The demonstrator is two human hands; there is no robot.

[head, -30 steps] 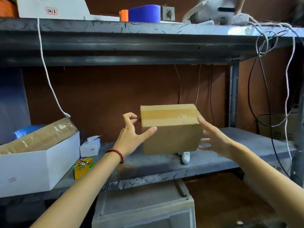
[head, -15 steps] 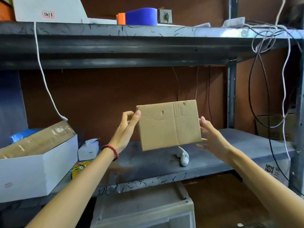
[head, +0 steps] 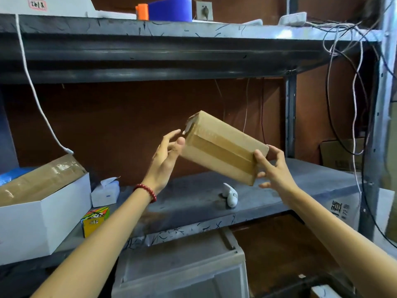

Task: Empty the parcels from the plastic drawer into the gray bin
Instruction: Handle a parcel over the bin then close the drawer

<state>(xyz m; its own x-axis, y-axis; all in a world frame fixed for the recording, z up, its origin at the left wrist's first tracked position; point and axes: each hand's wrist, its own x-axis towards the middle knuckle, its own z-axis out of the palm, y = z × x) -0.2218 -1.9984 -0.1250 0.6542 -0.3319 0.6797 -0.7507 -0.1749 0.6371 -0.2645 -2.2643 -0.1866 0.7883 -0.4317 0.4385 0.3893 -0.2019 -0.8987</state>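
On the middle shelf (head: 279, 190), far left: a white box (head: 43, 220) holds a taped brown carton (head: 40, 181) lying tilted, with something blue (head: 10, 175) behind it. A white cable (head: 36, 100) hangs down to the carton. Just beside the box are a tissue pack (head: 105, 192) and a small colourful box (head: 95, 220).

Centre: the left hand (head: 166, 155), with a red bead bracelet (head: 147, 191) on its wrist, has straight, slightly spread fingers and its thumb tip touches the upper end of the parcel (head: 223, 147). The parcel is in the air above the shelf, tilted down to the right, with a tape strip along its face. A white gadget (head: 231, 195) lies on the shelf below the parcel.

The plastic drawer (head: 182, 265) sits under the shelf edge; its contents are not visible.

The right hand (head: 272, 171) pinches the parcel's lower end, thumb on the front and fingers curled behind.

Far right: tangled cables (head: 354, 93) hang in front of a cardboard box (head: 341, 153).
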